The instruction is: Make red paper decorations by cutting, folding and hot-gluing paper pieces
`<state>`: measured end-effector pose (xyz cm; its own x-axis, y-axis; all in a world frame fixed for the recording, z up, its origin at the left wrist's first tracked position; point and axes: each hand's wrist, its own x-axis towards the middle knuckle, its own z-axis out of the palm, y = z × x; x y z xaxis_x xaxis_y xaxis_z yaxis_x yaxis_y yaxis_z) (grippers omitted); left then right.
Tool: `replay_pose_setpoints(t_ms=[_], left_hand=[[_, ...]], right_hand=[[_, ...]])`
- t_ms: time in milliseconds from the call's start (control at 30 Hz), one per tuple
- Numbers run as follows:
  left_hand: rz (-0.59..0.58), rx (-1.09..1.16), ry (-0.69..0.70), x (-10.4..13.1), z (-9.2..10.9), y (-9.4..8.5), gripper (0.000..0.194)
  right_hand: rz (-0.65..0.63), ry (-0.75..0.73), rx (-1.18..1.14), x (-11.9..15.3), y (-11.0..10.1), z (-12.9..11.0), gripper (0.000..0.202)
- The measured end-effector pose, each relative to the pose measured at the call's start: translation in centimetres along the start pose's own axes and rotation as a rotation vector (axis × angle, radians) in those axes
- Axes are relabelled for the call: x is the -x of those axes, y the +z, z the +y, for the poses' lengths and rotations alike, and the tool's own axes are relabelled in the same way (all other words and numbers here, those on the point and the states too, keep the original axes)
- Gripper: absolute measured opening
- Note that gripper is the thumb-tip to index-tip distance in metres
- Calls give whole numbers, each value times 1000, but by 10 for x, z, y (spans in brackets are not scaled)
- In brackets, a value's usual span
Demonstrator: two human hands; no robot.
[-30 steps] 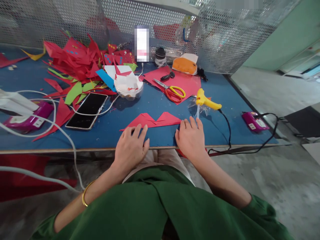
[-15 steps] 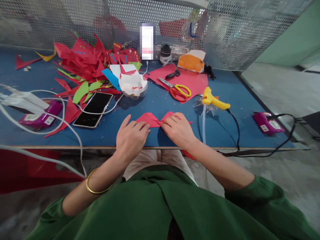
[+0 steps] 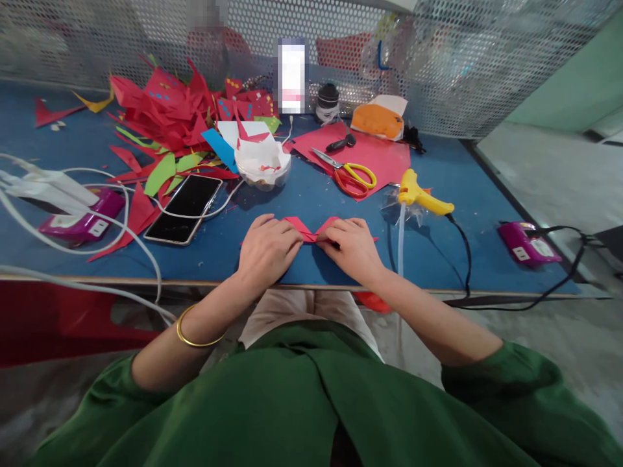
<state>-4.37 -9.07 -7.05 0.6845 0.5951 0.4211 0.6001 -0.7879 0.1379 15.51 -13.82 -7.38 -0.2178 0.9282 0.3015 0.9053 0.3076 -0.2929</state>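
A folded piece of red paper (image 3: 311,232) lies close to the table's front edge, between my hands. My left hand (image 3: 269,246) covers its left part, the fingers closed on the paper near its middle. From the other side, my right hand (image 3: 351,246) grips it with bent fingers and thumb, also close to the middle notch. Two raised red flaps show between the hands, with a thin tip poking out past the right one. Most of the paper is hidden under my palms.
Scissors (image 3: 345,174) rest on a red sheet (image 3: 389,162). A yellow glue gun (image 3: 423,194) stands at the right, its cord trailing to a purple socket block (image 3: 528,244). Left are a phone (image 3: 183,211), white cables, a bowl (image 3: 263,165) and a heap of red paper pieces (image 3: 165,110).
My left hand has shifted right and further over the red paper, hiding more of its left part. My right fingers have bent more around the paper. The camera view has moved slightly.
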Motion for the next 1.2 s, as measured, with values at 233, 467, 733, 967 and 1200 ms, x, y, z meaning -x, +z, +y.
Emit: replay_pose_setpoints(t_ms=[233, 467, 733, 967, 1200], left_hand=[[-12, 47, -69, -4, -1, 1, 23], [13, -16, -120, -9, 3, 3, 24], [8, -51, -105, -12, 3, 5, 20], [38, -82, -84, -12, 3, 5, 16], [-22, -168, 157, -4, 17, 3, 27]], right_hand=[[-82, 145, -21, -10, 1, -2, 17], [-155, 198, 88, -18, -2, -8, 13], [-139, 286, -6, -19, -2, -10, 12], [-110, 297, -4, -17, -2, -12, 13], [-110, 292, 12, -19, -2, -12, 13]])
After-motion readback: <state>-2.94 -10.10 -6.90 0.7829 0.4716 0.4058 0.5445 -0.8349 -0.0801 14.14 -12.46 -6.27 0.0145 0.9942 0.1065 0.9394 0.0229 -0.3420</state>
